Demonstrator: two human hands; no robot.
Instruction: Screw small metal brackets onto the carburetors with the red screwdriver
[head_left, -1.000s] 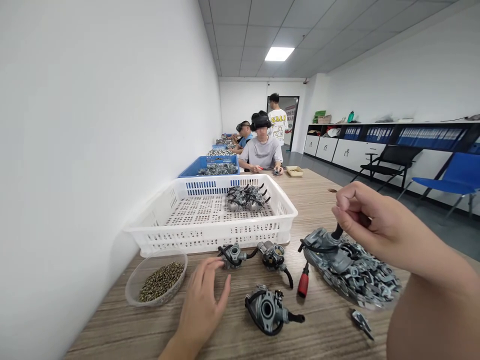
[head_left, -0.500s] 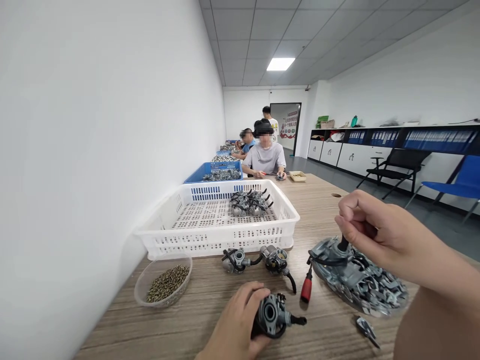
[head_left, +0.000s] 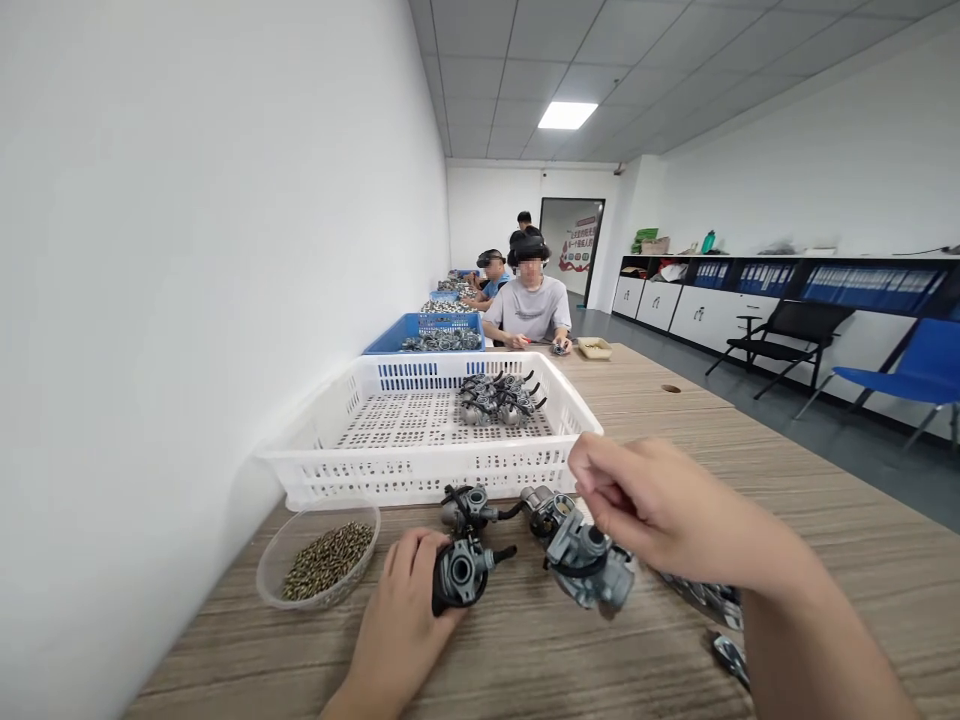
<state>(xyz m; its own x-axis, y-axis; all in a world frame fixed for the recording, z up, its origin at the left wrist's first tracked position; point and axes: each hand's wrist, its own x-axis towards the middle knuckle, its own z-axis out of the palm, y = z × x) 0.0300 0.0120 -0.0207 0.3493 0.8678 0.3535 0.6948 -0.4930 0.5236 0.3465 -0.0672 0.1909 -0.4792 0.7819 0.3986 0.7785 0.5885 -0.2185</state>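
My left hand (head_left: 405, 620) is closed around a grey carburetor (head_left: 459, 572) with a black hose, resting it on the wooden table (head_left: 787, 480). My right hand (head_left: 660, 505) pinches a second carburetor (head_left: 592, 570) and holds it just above the table, a little to the right of the first. Two more carburetors (head_left: 469, 505) (head_left: 546, 508) lie just behind them, in front of the white crate (head_left: 420, 470).
A clear bowl of small screws (head_left: 324, 558) stands at the left. The white crate holds several carburetors (head_left: 499, 398). Behind it is a blue crate (head_left: 420, 325). A pile of metal parts (head_left: 712, 600) lies under my right forearm. Other people sit further along the table.
My left hand grasped the near carburetor and drew it left. My right hand carried another carburetor from the parts pile leftward to the middle.
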